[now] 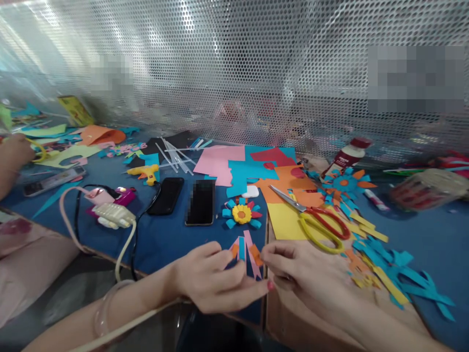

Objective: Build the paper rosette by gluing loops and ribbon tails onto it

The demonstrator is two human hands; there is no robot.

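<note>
My left hand is closed in a pinch around an orange paper strip. A blue paper strip and a pink paper strip show just beyond its fingertips; whether it grips them too is unclear. Between thumb and fingers, my right hand pinches an orange paper piece. Straight above the two hands lies a paper flower with blue and red petals and a yellow centre. Scissors with red and yellow handles rest on yellow paper, beyond my right hand.
Two phones, a yellow glue gun and a power strip with cables lie left. Blue paper scraps, a bottle and a jar sit right. A perforated metal screen stands behind. Another person's hand is far left.
</note>
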